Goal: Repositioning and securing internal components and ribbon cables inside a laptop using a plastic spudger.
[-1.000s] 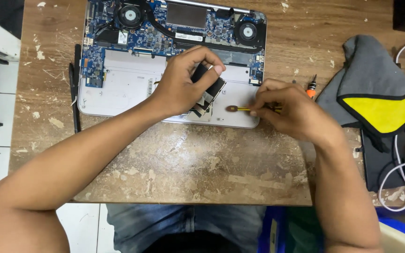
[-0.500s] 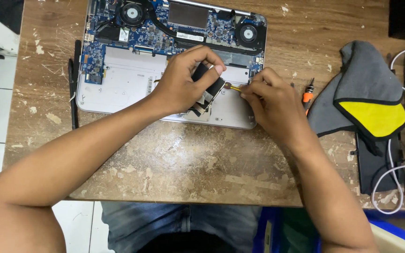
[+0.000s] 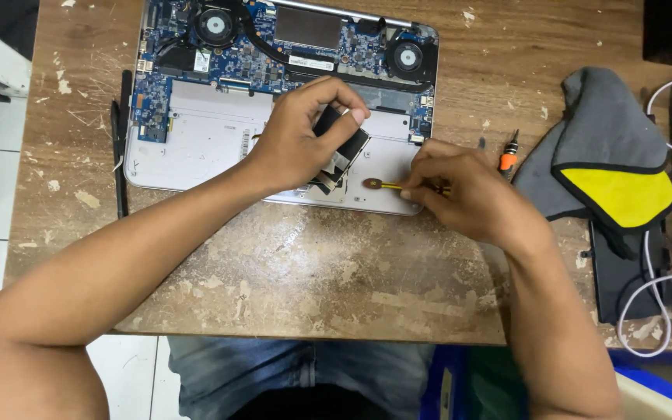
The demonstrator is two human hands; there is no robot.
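Withdrawn toward 4 o'clock from the black component (image 3: 341, 148), the right hand (image 3: 460, 190) is shown pinched on a yellow-tipped tool (image 3: 383, 185), while the component is clamped by left-hand (image 3: 297, 140) fingers, lifted off the opened laptop (image 3: 196, 140).

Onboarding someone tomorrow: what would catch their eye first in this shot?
The opened laptop at the top of the worn wooden table, its blue board and two fans bare. Over it the left hand holds a black part, while the right hand holds a yellow tool beside it. To the right lies a grey and yellow cloth.
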